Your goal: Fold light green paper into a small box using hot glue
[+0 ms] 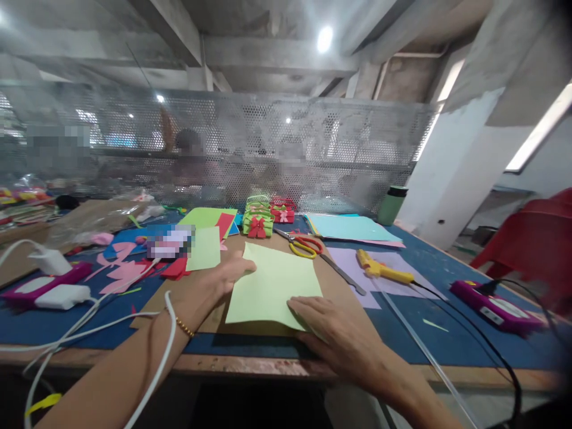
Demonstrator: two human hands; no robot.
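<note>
Pale green sheet (274, 289), fingers (308, 304) at both side edges, scissors (295, 239) just beyond

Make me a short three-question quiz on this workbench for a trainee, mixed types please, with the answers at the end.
1. Multiple choice: which item lies on the lilac sheet?
a) the green bottle
b) the yellow glue gun
c) a white charger

2. True or false: the left hand and the right hand both touch the pale green sheet between them.

3. Fill in the blank: the scissors have one orange-red handle and one ____ handle.

Key: 1. b; 2. true; 3. yellow.
</note>
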